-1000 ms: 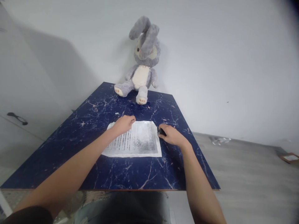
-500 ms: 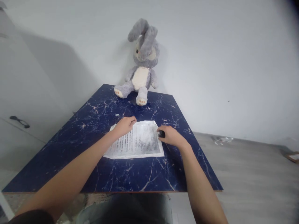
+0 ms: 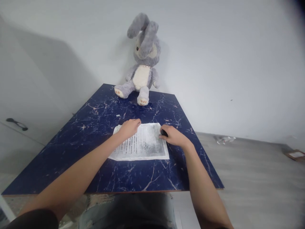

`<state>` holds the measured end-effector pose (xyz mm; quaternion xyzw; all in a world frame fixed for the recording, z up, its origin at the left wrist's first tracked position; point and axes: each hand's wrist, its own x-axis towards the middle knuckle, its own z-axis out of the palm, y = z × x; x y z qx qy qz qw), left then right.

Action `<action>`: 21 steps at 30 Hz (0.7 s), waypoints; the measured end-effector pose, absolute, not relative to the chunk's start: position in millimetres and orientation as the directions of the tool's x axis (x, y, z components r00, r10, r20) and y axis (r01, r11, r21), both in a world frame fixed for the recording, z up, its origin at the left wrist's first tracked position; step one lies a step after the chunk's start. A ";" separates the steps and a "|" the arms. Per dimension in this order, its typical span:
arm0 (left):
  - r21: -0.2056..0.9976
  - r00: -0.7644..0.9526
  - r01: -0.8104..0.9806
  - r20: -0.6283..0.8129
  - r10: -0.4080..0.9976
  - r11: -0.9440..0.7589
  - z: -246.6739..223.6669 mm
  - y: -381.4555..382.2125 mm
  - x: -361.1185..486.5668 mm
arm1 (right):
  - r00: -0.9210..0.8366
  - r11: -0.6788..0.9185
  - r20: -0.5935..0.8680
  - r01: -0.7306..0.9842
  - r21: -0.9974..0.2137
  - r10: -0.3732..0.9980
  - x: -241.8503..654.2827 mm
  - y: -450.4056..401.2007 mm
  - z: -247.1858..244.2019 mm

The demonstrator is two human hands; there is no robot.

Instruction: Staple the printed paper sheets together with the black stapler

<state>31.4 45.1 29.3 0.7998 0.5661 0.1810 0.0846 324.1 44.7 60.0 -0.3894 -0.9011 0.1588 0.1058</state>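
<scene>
A printed sheet of paper (image 3: pixel 150 144), creased and slightly wavy along its edges, lies on the dark blue marbled table (image 3: pixel 147 176). At its upper edge my left hand (image 3: pixel 130 128) has its fingers curled and pressed together on the paper. My right hand (image 3: pixel 175 135) is at the upper right edge, thumb and fingers bent toward each other. Between them shows a small dark shape (image 3: pixel 164 133); whether it is a black object or shade, I cannot make out. Parts of the sheet's left side are hidden under my left hand and forearm.
A grey plush rabbit (image 3: pixel 143 76) sits at the table's far end against the wall. A small white scrap (image 3: pixel 118 115) lies left of the paper's top. On the floor to the right are a clear plastic item (image 3: pixel 225 140) and a brown box-like thing (image 3: pixel 295 155).
The sheet's upper right corner lies a little further right. My right hand's thumb and fingers have come closer together. My left hand has shifted slightly right along the top edge.
</scene>
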 end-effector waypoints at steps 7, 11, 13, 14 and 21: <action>0.395 0.312 0.844 0.189 0.931 -0.363 31.4 43.0 33.1 | -0.678 0.626 0.079 0.619 -0.474 0.731 317.4 41.7 64.4; 0.420 0.303 0.834 0.194 0.933 -0.358 31.5 43.3 34.1 | -0.513 0.500 0.110 0.731 -0.463 0.851 313.1 43.8 60.9; 0.419 0.301 0.835 0.194 0.934 -0.356 30.6 43.8 34.8 | -0.451 0.446 0.087 0.804 -0.392 0.888 310.5 44.9 57.2; 0.415 0.300 0.838 0.193 0.934 -0.355 30.0 44.1 35.2 | -0.430 0.423 0.065 0.830 -0.364 0.900 309.0 45.1 55.6; 0.408 0.296 0.841 0.204 0.933 -0.356 27.7 44.1 37.6 | -0.371 0.364 0.001 0.911 -0.194 0.929 296.9 39.7 52.7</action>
